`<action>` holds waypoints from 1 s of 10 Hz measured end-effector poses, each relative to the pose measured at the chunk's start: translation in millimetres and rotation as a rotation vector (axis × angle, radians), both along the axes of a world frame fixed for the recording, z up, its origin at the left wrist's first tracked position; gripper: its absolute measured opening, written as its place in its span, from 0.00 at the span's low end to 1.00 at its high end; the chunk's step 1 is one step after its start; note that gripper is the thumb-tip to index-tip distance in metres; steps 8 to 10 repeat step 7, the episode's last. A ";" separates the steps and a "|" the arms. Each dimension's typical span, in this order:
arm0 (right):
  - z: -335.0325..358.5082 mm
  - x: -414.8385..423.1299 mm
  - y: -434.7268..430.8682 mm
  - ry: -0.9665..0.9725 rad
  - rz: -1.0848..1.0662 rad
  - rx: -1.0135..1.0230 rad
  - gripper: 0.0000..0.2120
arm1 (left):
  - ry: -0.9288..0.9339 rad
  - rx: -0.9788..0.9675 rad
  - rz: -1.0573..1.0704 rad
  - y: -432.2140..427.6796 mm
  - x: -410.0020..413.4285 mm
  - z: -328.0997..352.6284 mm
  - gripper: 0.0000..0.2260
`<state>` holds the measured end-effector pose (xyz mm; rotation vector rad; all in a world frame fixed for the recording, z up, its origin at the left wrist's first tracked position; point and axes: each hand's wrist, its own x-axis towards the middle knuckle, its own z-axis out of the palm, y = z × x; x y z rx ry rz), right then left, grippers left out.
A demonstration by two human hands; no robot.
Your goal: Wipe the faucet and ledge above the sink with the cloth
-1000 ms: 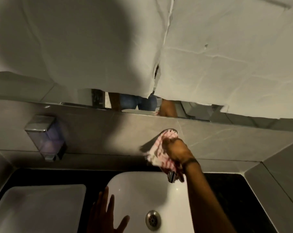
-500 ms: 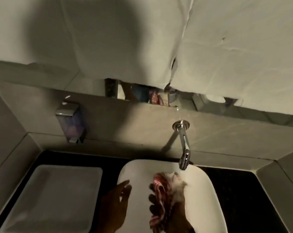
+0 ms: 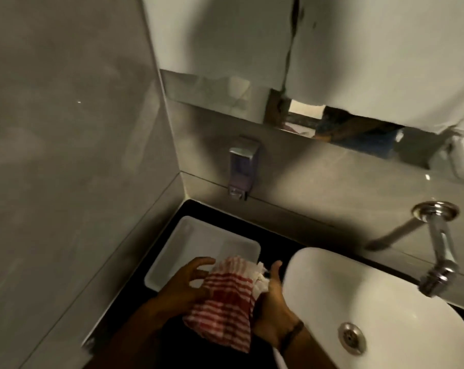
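Observation:
A red-and-white striped cloth (image 3: 225,302) hangs between both hands, left of the white sink (image 3: 380,310) and over the near edge of a white tray. My left hand (image 3: 184,284) grips the cloth's left side with spread fingers. My right hand (image 3: 272,307) holds its right side, close to the sink's rim. The chrome faucet (image 3: 438,243) sticks out of the grey tiled wall at the right, well away from both hands. The narrow tiled ledge (image 3: 292,206) runs along the wall behind the sink.
A white rectangular tray (image 3: 198,243) lies on the black counter (image 3: 273,235) left of the sink. A metal soap dispenser (image 3: 242,169) is fixed to the wall above it. A grey side wall stands close on the left. Paper covers most of the mirror (image 3: 332,126).
The cloth came off the faucet, passed over the sink bowl and now sits left of the sink. My left hand has taken hold of it too. The view swung left.

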<state>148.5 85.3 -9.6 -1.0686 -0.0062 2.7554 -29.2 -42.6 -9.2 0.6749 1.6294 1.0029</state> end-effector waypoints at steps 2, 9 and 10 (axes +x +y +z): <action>-39.2 -52.2 23.8 -0.124 0.244 0.357 0.34 | 0.120 -0.081 -0.055 10.5 -61.9 -33.8 0.22; -72.8 -92.0 22.7 -0.963 1.079 1.677 0.47 | 1.252 -0.425 -0.415 49.2 -43.3 -99.6 0.34; -72.8 -92.0 22.7 -0.963 1.079 1.677 0.47 | 1.252 -0.425 -0.415 49.2 -43.3 -99.6 0.34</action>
